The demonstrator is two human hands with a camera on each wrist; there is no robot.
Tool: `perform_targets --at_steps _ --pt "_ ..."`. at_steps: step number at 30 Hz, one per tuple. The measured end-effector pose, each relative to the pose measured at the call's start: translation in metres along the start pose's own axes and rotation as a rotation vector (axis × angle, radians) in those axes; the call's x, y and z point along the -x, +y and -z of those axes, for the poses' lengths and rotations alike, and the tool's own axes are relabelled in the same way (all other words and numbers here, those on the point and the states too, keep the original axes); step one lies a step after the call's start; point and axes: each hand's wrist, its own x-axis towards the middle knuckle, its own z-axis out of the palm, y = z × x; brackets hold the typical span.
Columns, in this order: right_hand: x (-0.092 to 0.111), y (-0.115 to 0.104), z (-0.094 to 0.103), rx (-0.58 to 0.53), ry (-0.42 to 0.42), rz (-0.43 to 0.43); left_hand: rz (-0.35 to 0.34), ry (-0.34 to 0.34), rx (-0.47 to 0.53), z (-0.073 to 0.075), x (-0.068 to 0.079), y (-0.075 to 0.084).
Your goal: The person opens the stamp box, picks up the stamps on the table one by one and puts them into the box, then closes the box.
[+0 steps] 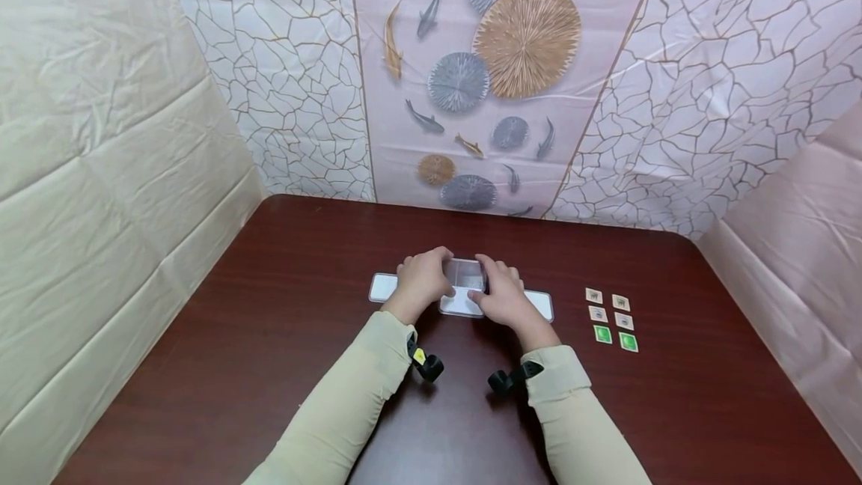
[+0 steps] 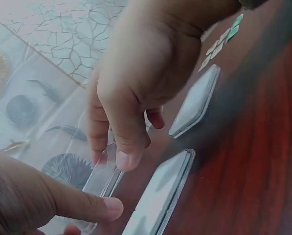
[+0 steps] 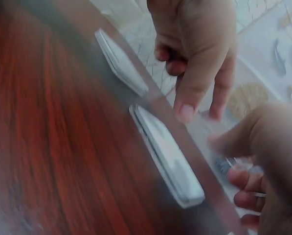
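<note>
Box one (image 1: 383, 287) lies flat and white beside our left hand (image 1: 423, 279), which pinches a clear plastic lid (image 1: 465, 273) near the middle box (image 1: 461, 304); our right hand (image 1: 503, 292) grips the lid's other end; beyond, we see a third box (image 1: 541, 307) and six small tiles (image 1: 623, 321) in two columns.

A dark reddish table (image 1: 202, 380), its far corners rounded, stands before me against a crackle-patterned backdrop (image 1: 289, 58). The pink panel (image 1: 387, 185) shows grey and gold discs (image 1: 528, 43) and fish (image 1: 429, 10). Creased pale sheets (image 1: 87, 193) flank both sides.
</note>
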Motion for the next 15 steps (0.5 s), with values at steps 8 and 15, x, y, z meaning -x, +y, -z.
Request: perform_targets --at_steps 8,15 --pt "-0.012 0.011 -0.003 -0.010 0.082 0.059 -0.016 0.030 -0.048 -0.005 -0.017 -0.006" --pt "-0.020 0.019 -0.008 0.028 0.092 0.049 -0.022 0.050 -0.059 -0.014 -0.024 -0.007"
